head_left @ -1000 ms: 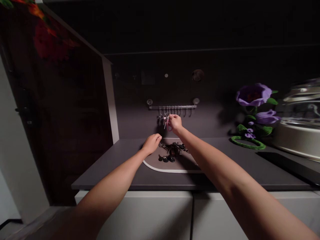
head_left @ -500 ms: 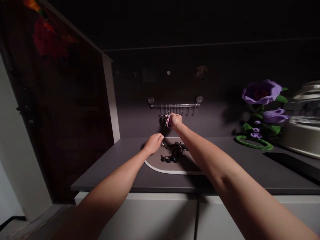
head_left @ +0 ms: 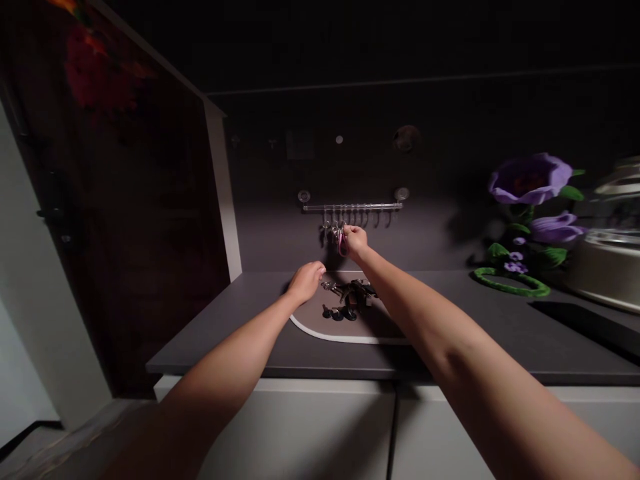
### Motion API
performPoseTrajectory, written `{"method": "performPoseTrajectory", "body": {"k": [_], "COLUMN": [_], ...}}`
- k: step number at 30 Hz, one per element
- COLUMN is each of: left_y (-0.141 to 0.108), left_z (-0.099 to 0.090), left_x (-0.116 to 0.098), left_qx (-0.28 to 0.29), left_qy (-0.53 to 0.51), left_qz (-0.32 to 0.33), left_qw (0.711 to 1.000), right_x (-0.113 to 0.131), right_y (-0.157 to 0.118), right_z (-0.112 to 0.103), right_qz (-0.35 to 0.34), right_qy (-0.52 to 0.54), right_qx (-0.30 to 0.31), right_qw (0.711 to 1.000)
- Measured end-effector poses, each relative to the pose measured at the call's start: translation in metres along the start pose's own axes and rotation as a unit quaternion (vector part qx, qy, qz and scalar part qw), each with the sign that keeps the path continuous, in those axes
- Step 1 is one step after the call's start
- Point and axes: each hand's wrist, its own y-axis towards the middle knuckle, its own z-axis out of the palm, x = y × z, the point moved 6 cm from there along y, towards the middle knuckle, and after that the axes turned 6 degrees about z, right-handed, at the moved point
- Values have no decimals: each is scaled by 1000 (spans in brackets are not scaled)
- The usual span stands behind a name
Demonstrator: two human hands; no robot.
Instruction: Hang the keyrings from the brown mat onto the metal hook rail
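Observation:
My right hand (head_left: 356,241) is up at the clear hook rail (head_left: 353,207) on the dark wall, its fingers pinched on a key ring with a pink strap (head_left: 343,242). The strap hangs just below the hooks. Other keys (head_left: 327,230) hang from hooks to its left. My left hand (head_left: 307,281) hovers at the left edge of a white-rimmed mat (head_left: 334,337), fingers bent and pressed together; whether anything is in them is hidden. On the mat lies a pile of keys (head_left: 337,313), some with black heads, partly behind my right forearm.
The mat lies on a grey counter (head_left: 225,320) above white cabinet doors (head_left: 300,427). To the right stand purple fabric flowers (head_left: 531,180) with a green ring base (head_left: 510,283), beside a pale appliance (head_left: 610,267). A dark door (head_left: 145,233) is at the left.
My right hand and the pink-strapped keys have shifted slightly right along the rail. My left hand stays about where it was. The whole view has tilted a little.

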Motion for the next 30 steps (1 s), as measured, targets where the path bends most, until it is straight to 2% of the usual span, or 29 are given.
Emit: {"method": "performPoseTrajectory", "body": {"k": [11, 19, 30], "left_y": [-1, -2, -3], "left_z": [0, 6, 14], "left_x": [2, 3, 7], "left_qx": [6, 45, 96], "left_qy": [-7, 23, 50], "left_qz": [-5, 9, 17], "left_qw": [1000, 999, 994], "right_x": [0, -1, -9], "right_y": [-5, -16, -25], "right_z": [-8, -7, -24], "right_qz": [9, 40, 25], "right_qy": [-59, -62, -140], "right_qx": [9, 58, 25], "right_qw": [998, 996, 989]}}
